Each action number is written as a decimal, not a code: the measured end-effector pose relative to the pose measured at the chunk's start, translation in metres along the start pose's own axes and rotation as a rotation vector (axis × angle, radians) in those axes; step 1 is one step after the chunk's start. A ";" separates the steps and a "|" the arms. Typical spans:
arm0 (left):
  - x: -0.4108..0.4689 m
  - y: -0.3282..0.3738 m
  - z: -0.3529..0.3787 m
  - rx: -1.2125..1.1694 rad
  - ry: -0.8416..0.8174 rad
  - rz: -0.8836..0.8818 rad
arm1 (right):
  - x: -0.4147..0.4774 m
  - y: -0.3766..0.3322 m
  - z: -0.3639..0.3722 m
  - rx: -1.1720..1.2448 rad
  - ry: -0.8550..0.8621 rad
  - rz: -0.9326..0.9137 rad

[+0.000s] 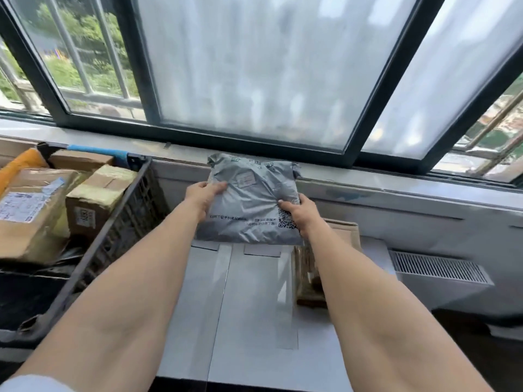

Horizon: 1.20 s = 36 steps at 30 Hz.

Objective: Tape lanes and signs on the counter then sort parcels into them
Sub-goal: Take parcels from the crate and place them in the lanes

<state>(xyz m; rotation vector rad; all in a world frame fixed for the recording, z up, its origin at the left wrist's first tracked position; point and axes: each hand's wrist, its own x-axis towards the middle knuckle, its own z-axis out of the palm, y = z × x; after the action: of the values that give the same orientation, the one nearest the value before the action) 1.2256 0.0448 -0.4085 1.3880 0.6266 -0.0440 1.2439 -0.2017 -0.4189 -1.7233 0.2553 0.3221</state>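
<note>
- Big windows with dark frames fill the back, and a white counter runs from the near edge up to the sill.
- Both bare arms reach out straight, away from the person and toward the far edge of the counter.
- The left hand grips the left side of a grey parcel, high up on that side, with its fingers curled over the edge.
- The right hand grips the right side lower down, next to a black square code, with the thumb on top.
- The grey parcel is a soft, crinkly bag, held at the far end of the counter, just below the sill.
- Its flat printed face is turned up, and it is a bit longer from far to near than from side to side.
- Its top edge points at the windows and its bottom edge points back at the person.
- I cannot tell if it touches the counter.
- Long strips of tape run from far to near on the counter.
- A brown box sits by the right edge, partly under the right arm.
- A dark crate stands past the left edge, full of cardboard boxes.
</note>
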 end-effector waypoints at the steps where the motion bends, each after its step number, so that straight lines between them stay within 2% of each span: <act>1: 0.002 -0.004 0.009 0.006 -0.010 -0.008 | 0.001 0.005 -0.009 0.000 0.003 0.010; 16: -0.004 -0.025 0.158 0.037 -0.056 -0.073 | 0.022 0.034 -0.147 0.054 0.140 0.030; 24: -0.019 -0.032 0.241 0.107 -0.135 -0.159 | 0.001 0.047 -0.224 -0.005 0.413 0.021; 29: -0.036 -0.048 0.291 0.215 -0.195 -0.133 | -0.010 0.067 -0.274 -0.027 0.551 0.044; 33: -0.057 -0.066 0.338 0.324 -0.271 -0.119 | -0.010 0.088 -0.323 -0.114 0.643 0.120; 36: -0.075 -0.088 0.386 0.412 -0.336 -0.108 | -0.006 0.109 -0.362 -0.224 0.715 0.246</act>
<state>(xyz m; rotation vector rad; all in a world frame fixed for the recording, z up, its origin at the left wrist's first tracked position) 1.2778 -0.3540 -0.4362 1.6926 0.4215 -0.5069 1.2262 -0.5775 -0.4589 -1.9820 0.9864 -0.1103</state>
